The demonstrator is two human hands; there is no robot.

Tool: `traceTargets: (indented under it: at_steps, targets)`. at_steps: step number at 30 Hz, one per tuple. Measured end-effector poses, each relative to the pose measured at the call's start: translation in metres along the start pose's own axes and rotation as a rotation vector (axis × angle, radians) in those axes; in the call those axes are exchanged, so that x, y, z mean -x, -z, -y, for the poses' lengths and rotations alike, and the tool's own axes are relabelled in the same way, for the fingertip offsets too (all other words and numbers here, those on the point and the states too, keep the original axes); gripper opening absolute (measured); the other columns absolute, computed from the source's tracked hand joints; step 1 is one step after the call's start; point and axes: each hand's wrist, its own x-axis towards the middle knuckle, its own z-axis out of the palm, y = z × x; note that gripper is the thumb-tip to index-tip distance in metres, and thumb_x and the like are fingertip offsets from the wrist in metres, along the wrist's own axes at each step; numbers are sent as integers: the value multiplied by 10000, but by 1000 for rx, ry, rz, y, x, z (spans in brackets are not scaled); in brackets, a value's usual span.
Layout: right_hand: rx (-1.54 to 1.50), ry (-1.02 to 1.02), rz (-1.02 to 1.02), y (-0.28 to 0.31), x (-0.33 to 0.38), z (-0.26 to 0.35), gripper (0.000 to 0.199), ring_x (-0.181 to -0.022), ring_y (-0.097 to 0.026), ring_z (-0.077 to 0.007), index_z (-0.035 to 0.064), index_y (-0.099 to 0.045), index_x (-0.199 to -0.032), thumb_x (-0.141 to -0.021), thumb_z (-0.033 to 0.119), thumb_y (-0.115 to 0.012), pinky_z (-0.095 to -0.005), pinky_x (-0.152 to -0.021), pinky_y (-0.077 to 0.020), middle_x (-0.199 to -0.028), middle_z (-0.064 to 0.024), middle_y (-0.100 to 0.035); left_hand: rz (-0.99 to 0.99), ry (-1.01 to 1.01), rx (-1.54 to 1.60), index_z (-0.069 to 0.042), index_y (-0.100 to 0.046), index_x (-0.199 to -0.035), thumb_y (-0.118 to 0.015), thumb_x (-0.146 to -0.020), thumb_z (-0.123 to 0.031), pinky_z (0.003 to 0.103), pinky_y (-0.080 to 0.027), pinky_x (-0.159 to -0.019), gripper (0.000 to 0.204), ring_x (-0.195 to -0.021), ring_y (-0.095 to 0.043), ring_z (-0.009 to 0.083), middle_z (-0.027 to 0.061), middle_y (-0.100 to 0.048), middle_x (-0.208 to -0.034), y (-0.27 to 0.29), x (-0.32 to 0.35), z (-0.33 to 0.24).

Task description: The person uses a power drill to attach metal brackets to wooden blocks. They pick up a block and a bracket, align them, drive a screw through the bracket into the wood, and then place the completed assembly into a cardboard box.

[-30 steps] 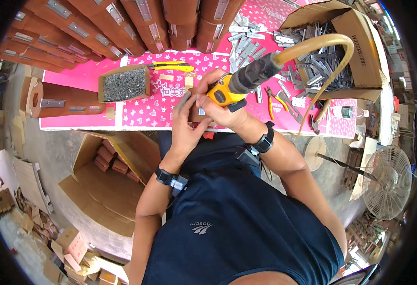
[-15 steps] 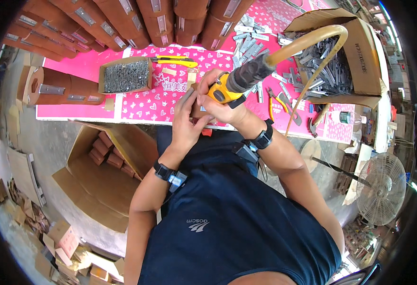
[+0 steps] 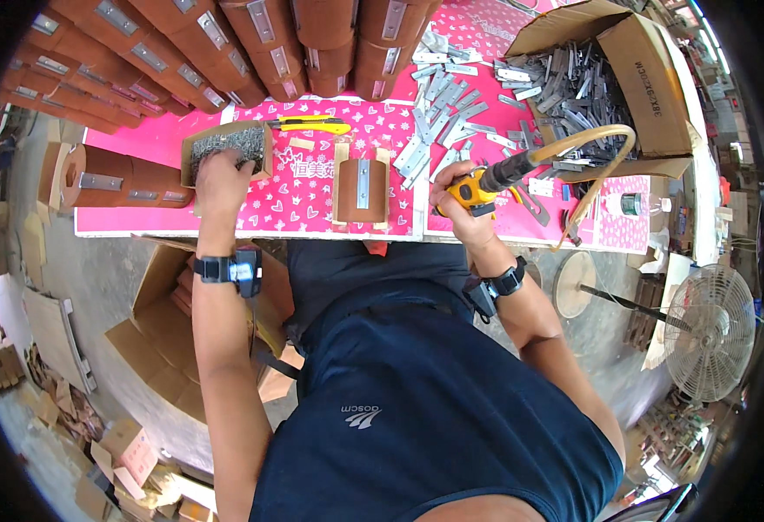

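Note:
My left hand (image 3: 223,180) reaches down into a small cardboard box (image 3: 265,165) of grey screws (image 3: 230,139). Its fingers bend into the screws, so their tips are hidden. In my right hand (image 3: 466,213) is a yellow power screwdriver (image 3: 466,190) with a dark body and a tan hose (image 3: 603,135), held above the table's front part. Between my hands, a brown half-round piece (image 3: 347,191) lies near the front edge, with a silver metal plate (image 3: 363,184) along its middle. Light wooden strips (image 3: 340,157) show at its sides.
Brown cylinders (image 3: 251,52) with metal plates stack at the back left; another cylinder (image 3: 130,178) lies left. A yellow cutter knife (image 3: 312,126) lies behind the screw box. Loose metal plates (image 3: 438,117) spread beside a large carton (image 3: 651,78). A bottle (image 3: 638,204) and fan (image 3: 708,331) are right.
My left hand has left the middle and moved left into the screw box. My right hand has drawn the screwdriver to the right, uncovering the brown piece and its plate.

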Motion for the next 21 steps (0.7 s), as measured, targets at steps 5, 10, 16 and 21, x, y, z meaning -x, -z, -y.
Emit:
traceTargets:
  at_steps: [5, 10, 16, 21]
  targets:
    - [103, -48, -104, 4, 11, -13, 252, -761, -629, -150, 34, -572, -993, -780, -76, -648, -300, -705, -533, -851, -63, -629, 259, 94, -9, -67, -786, -990, -777, -820, -252, 472, -551, -862, 252, -959, -701, 400, 230, -725, -984, -2, -11, -11]
    - [224, -21, -40, 4, 10, -18, 281, -759, -633, -154, 35, -558, -1013, -780, -100, -638, -299, -687, -540, -862, -75, -624, 346, 100, -104, -68, -788, -968, -776, -808, -239, 473, -550, -873, 234, -957, -701, 401, 221, -730, -970, -4, -22, -1]
    - [232, -16, -62, 2, 12, -14, 270, -755, -629, -147, 37, -562, -994, -772, -91, -646, -293, -687, -529, -863, -65, -624, 406, 10, -153, -57, -779, -913, -748, -809, -198, 482, -546, -872, 178, -961, -701, 403, 212, -732, -965, -11, -30, 2]
    - [226, -5, -63, 3, 15, -15, 276, -770, -622, -140, 40, -566, -990, -762, -86, -656, -291, -698, -513, -870, -58, -623, 143, 31, -54, -25, -716, -1007, -724, -874, -182, 447, -564, -803, 206, -885, -730, 356, 208, -733, -921, 0, -16, 2]
